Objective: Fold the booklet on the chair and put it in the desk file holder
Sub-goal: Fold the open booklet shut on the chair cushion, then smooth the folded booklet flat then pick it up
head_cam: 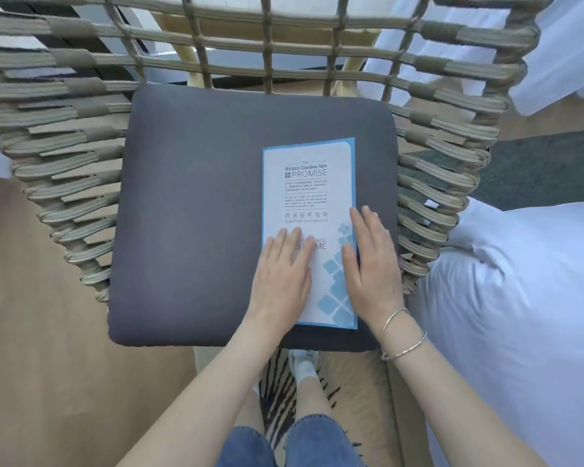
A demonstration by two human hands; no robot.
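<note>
A white booklet (pixel 307 197) with a light blue border and printed text lies folded flat on the dark grey seat cushion (pixel 189 214) of a woven chair, toward the cushion's right side. My left hand (pixel 282 281) rests palm down on the booklet's lower left part, fingers spread flat. My right hand (pixel 371 264) lies flat along the booklet's right edge, fingers pointing away from me. Neither hand grips the booklet; both press on it. No desk file holder is in view.
The chair's woven rope back and arms (pixel 68 136) wrap around the cushion on three sides. A bed with white bedding (pixel 520 315) stands close on the right. Wooden floor (pixel 31 365) lies to the left, with a striped rug (pixel 280 399) and my legs below.
</note>
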